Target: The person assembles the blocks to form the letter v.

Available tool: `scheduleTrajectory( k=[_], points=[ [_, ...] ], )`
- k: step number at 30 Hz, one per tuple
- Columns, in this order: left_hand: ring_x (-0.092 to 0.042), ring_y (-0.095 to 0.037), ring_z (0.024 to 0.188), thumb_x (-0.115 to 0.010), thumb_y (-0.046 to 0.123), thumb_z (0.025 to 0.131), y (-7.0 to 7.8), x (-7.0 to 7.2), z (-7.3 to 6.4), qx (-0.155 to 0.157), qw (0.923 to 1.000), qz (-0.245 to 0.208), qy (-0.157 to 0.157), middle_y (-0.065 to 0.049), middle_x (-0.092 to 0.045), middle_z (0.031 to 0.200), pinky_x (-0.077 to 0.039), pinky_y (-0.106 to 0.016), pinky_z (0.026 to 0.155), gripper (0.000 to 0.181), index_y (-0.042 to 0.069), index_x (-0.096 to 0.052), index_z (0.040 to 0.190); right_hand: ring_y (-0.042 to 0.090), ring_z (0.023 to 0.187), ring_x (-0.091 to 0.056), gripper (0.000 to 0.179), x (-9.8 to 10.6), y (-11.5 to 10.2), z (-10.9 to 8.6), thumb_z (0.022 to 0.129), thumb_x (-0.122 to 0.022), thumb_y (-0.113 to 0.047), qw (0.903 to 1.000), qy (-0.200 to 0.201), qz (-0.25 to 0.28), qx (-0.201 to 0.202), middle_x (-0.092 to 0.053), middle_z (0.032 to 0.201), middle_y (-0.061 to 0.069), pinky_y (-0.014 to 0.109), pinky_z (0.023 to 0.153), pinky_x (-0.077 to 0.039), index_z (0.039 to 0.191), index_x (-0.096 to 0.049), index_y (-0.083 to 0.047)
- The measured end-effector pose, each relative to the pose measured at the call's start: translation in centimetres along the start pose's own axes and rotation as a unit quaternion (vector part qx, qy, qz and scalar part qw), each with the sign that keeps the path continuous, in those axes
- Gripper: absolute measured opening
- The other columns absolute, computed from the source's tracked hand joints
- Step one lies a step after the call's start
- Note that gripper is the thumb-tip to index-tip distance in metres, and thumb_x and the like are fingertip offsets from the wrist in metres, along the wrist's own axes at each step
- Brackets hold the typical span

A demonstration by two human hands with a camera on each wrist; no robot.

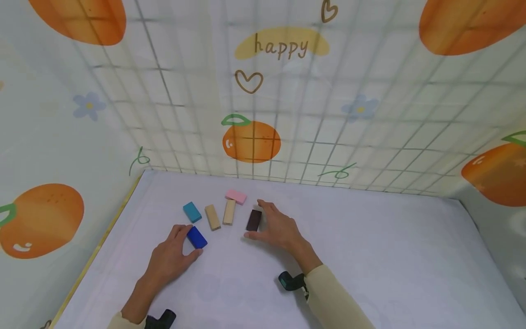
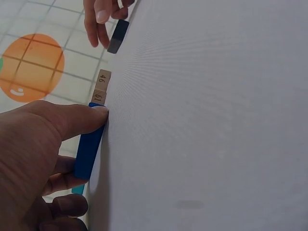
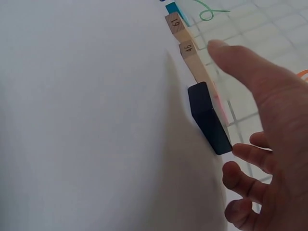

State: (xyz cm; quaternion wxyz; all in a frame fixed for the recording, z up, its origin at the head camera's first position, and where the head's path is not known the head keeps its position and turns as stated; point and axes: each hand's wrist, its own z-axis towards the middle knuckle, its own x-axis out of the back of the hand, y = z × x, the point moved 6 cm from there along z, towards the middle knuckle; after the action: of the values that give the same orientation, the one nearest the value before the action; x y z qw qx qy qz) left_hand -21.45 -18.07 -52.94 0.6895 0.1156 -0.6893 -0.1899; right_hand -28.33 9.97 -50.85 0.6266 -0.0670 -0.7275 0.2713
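On the white tabletop, my left hand (image 1: 169, 257) pinches a dark blue block (image 1: 197, 237) end to end, thumb at one end and fingers at the other. That blue block (image 2: 90, 144) lies low on the surface in the left wrist view. My right hand (image 1: 280, 228) is spread around a dark brown block (image 1: 254, 220), its thumb lifted off the block. In the right wrist view one fingertip is right at the far end of the dark block (image 3: 208, 118). Two plain wooden blocks stand between the hands, one numbered 61 (image 3: 175, 23), the other 46 (image 3: 188, 48).
A teal block (image 1: 192, 212) lies behind the blue one. The pink block (image 1: 236, 196) is at the back, against the end of a wooden block (image 1: 229, 212). Behind the table (image 1: 390, 256) hangs a sheet with printed oranges (image 1: 251, 142) over a wire grid.
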Motion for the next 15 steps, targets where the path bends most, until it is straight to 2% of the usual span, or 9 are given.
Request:
scheduleTrajectory(
  k=[15],
  points=[
    [-0.067, -0.032, 0.105, -0.079, 0.042, 0.086, -0.12, -0.07, 0.15, 0.004, 1.0, 0.0, -0.005, -0.014, -0.05, 0.141, -0.059, -0.043, 0.077, 0.076, 0.007, -0.05, 0.146, 0.031, 0.116, -0.062, 0.101, -0.38, 0.06, 0.39, 0.076, -0.081, -0.062, 0.9997, -0.008, -0.024, -0.002, -0.049, 0.15, 0.009, 0.061, 0.091, -0.05, 0.155, -0.038, -0.018]
  ],
)
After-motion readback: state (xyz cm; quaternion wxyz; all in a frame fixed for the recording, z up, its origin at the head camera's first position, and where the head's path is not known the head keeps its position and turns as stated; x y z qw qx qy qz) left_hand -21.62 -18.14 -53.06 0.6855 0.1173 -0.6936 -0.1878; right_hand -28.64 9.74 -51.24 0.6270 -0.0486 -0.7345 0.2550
